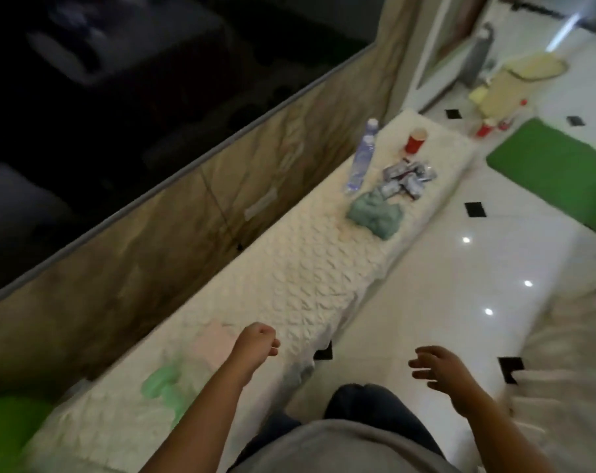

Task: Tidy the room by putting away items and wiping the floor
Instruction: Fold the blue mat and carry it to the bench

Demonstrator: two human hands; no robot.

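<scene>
Through the head camera I saw the left grip (259,343) curled tight with nothing in it over the near end of the quilted surface (289,285). The right grip (440,367) was loosely spread and empty above the tiled floor (426,268). Far along the surface lay a crumpled teal cloth (375,216), just beside foil packets (409,177), a standing water bottle (361,155) and a red cup (416,139). I judged the cloth soft and light, best bunched from its top folds, the packets slippery, and the bottle best taken round its middle.
</scene>
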